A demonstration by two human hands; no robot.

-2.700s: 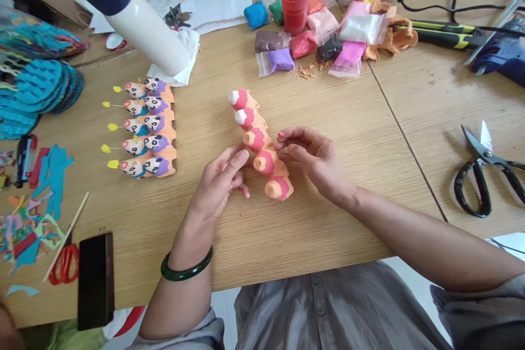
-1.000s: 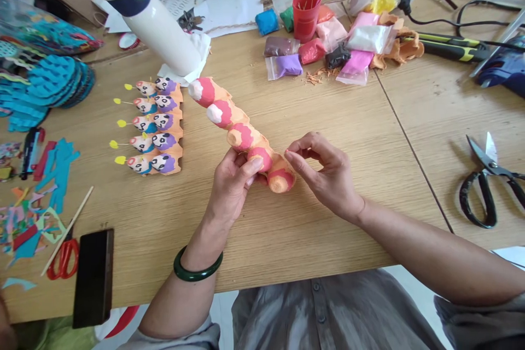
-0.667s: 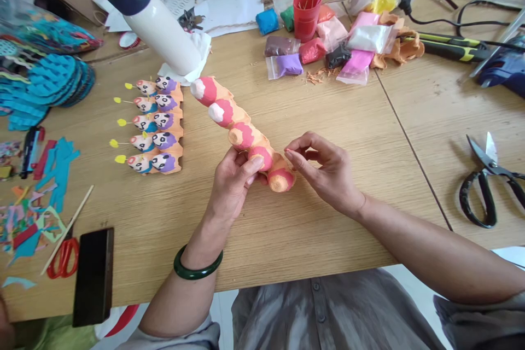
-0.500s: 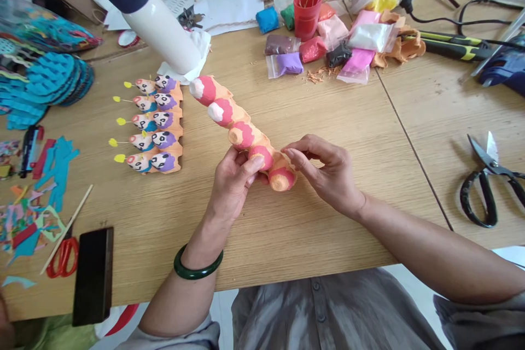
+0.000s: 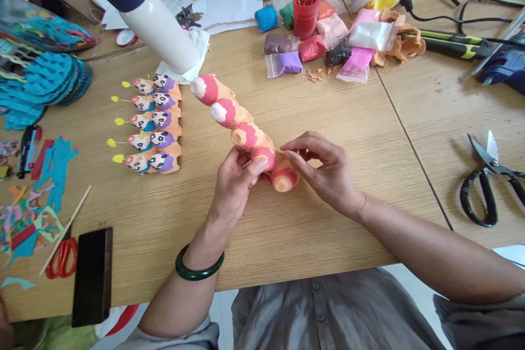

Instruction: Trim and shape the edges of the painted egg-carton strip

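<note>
A strip of egg carton (image 5: 245,132) with orange cups banded in pink slants above the table; white covers the tips of its two far cups. My left hand (image 5: 234,181) grips it near the lower end, thumb pressed on a pink-banded cup. My right hand (image 5: 326,169) pinches the strip's right edge beside the nearest cup, thumb and forefinger together. To the left stands a finished-looking egg carton piece (image 5: 176,126) in orange, its cups painted with small faces in purple and blue, with yellow-tipped sticks poking out.
A white bottle (image 5: 159,33) stands behind the painted piece. Clay packets (image 5: 287,63) surround a red cup (image 5: 307,13) at the back. Black-handled scissors (image 5: 484,191) lie right; a phone (image 5: 92,276), red scissors (image 5: 62,257) and paper scraps (image 5: 24,219) lie left.
The egg carton strip has shifted slightly to the right with my left hand. My right hand keeps its pinch at the edge, nearly unmoved.
</note>
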